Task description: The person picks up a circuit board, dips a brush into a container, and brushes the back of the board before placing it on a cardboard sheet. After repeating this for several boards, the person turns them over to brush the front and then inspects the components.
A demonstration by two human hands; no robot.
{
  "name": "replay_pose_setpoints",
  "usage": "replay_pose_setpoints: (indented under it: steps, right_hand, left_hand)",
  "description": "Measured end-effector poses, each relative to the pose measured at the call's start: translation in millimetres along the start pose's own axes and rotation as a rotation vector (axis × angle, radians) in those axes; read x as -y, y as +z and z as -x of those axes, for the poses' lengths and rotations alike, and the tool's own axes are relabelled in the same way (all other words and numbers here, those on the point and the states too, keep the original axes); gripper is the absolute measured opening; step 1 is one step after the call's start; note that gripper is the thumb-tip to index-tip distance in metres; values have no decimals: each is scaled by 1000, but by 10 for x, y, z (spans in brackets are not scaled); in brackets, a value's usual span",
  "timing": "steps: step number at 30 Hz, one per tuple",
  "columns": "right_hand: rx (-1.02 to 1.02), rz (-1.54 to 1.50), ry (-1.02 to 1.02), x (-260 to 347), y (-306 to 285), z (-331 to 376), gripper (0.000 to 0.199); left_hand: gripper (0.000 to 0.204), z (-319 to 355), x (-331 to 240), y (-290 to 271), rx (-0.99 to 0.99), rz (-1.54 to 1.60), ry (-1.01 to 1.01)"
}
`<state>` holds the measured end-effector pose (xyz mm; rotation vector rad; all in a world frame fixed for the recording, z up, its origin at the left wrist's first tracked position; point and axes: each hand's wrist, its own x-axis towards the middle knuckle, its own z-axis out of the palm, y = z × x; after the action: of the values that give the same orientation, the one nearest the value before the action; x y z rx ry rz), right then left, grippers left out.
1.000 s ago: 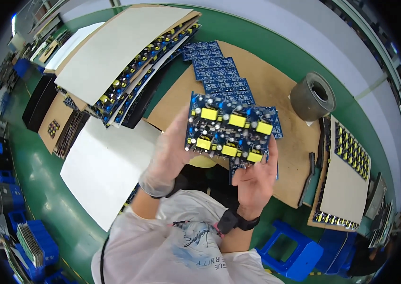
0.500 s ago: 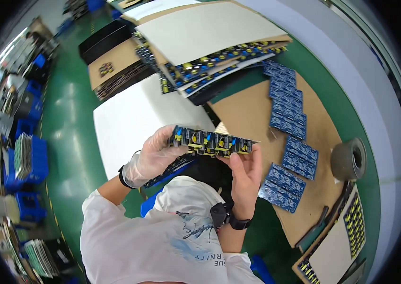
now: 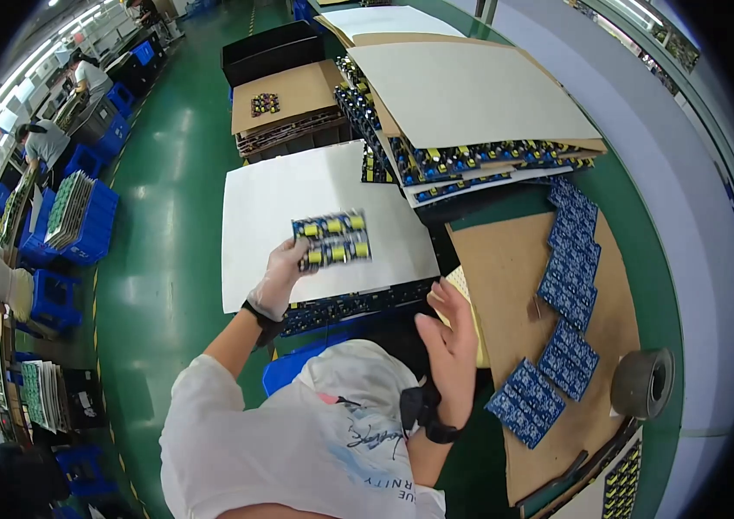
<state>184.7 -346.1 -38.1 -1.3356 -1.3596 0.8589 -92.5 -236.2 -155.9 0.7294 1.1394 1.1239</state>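
Note:
My gloved left hand [image 3: 279, 278] grips a circuit board [image 3: 332, 240] by its left edge. Yellow and dark components crowd the board's upper face. It is held over a white sheet [image 3: 259, 203] on top of a stack of populated boards [image 3: 358, 298]. Bare and with fingers apart, my right hand [image 3: 452, 342] is raised beside the stack, holding nothing. To its right, blue circuit boards [image 3: 527, 402] lie in an overlapping row on brown cardboard [image 3: 505, 259].
A taller stack topped with a white sheet [image 3: 479, 91] stands at the back. Left of it, cardboard [image 3: 289, 86] carries a small populated board [image 3: 265, 105]. A grey tape roll [image 3: 642, 383] sits at the right. Across the green floor, people work along a bench near blue crates [image 3: 90, 221].
My right hand has let go of the board and moved apart from it. The left hand has turned the board component side up, over the white sheet. The view has shifted too.

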Motion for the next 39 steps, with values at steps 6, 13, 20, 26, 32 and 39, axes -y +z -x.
replay_pose_setpoints:
  steps: [6, 13, 20, 26, 32, 39]
  right_hand:
    - [33, -257, 209, -226, -80, -245, 40]
    - [113, -245, 282, -430, 191, -548, 37]
    - [151, -231, 401, -571, 293, -769, 36]
    - [182, -230, 380, -576, 469, -879, 35]
    - [208, -205, 329, -377, 545, -898, 34]
    - [23, -251, 255, -83, 162, -589, 33]
  left_hand:
    - [34, -1542, 80, 258, -93, 504, 303]
    - [28, -2357, 398, 415, -465, 218, 241]
    - [53, -1872, -45, -258, -14, -924, -139]
    - [103, -2014, -122, 15, -341, -1436, 358]
    - [102, -2300, 206, -210, -386, -1294, 447]
    - [88, -2481, 297, -280, -190, -1351, 422]
